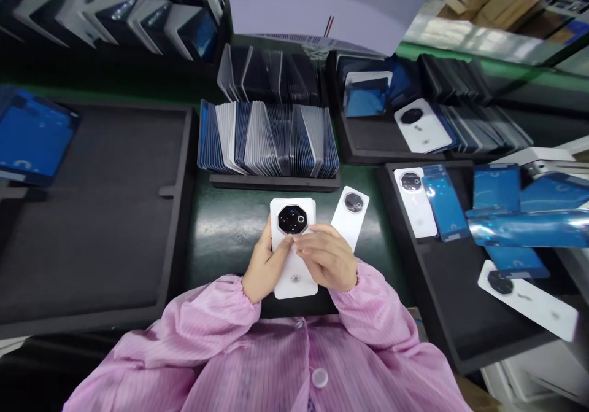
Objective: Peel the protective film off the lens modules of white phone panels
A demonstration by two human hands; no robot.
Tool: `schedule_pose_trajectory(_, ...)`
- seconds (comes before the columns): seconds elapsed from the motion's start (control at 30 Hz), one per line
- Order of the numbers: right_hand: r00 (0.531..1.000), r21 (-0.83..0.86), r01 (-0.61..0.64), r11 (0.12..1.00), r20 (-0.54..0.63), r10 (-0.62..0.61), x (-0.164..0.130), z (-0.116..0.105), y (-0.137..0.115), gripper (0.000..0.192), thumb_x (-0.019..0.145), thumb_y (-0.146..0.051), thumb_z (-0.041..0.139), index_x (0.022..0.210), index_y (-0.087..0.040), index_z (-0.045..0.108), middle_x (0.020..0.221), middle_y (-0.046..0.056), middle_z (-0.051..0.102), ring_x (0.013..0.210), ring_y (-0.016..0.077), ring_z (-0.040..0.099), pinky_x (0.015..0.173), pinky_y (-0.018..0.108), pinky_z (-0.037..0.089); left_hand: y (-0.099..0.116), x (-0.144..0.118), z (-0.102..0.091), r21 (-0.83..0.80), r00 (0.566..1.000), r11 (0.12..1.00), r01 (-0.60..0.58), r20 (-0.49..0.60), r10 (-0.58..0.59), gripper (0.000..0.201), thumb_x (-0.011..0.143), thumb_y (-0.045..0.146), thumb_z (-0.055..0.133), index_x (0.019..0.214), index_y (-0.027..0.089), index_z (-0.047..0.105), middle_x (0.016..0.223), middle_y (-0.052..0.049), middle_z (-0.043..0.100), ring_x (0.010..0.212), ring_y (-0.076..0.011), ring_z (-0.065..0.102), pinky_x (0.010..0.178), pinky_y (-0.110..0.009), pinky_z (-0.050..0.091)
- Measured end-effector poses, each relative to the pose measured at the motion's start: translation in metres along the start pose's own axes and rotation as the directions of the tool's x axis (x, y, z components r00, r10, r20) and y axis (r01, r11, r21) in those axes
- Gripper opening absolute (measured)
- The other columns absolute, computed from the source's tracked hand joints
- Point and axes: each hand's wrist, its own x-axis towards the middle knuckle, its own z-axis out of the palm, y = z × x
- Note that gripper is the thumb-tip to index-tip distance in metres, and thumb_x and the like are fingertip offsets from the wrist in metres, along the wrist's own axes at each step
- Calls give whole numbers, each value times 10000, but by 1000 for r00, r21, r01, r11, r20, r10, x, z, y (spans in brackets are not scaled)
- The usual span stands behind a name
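A white phone back cover point(298, 268) with a black octagonal camera window point(292, 220) stands upright in front of my chest. Along its left edge, my left hand point(264, 268) grips it, the thumb lying across its face just under the camera window. My right hand point(327, 253) is on the cover's right side, fingers bent and drawn together by the left thumb tip. Whatever those right fingertips may pinch is too small to make out. Behind the right hand, a second white back cover point(352, 218) lies on the dark green tabletop point(221, 228).
Ahead stands a black rack point(276, 182) packed with upright covers. At left is a black foam tray point(105, 215) with a blue-filmed panel point(34, 136). Another tray point(453, 301) at right holds scattered white and blue-filmed covers. More filled racks point(151, 25) line the back.
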Motion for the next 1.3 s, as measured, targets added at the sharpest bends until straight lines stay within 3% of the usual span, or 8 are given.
schedule_pose_trajectory(0.9,999,60,-5,998,-52,9,-1,3,-2,290,810,-4,582,1066,-142,584,881,87,730,858,185,714,823,375,590,2,0,-2,20,998,998,-64,9,64,372,890,310,518,1242,190,503,1234,-85,613,1103,-239,579,970,-387,431)
schedule_pose_trajectory(1.17,997,-70,-29,997,-77,24,2,0,0,293,820,-27,584,1053,-201,614,883,53,740,907,205,712,821,385,591,6,-3,0,3,999,999,38,-14,-37,411,894,320,518,1288,207,484,1187,-61,641,1070,-219,598,920,-341,467)
schedule_pose_trajectory(1.3,990,-146,-122,982,-94,109,-1,0,2,378,825,-34,574,1133,-250,596,939,37,729,1062,246,656,942,483,517,4,-5,1,-42,995,995,94,-12,-95,455,878,321,540,1315,217,466,1225,-69,626,1064,-222,605,892,-339,493)
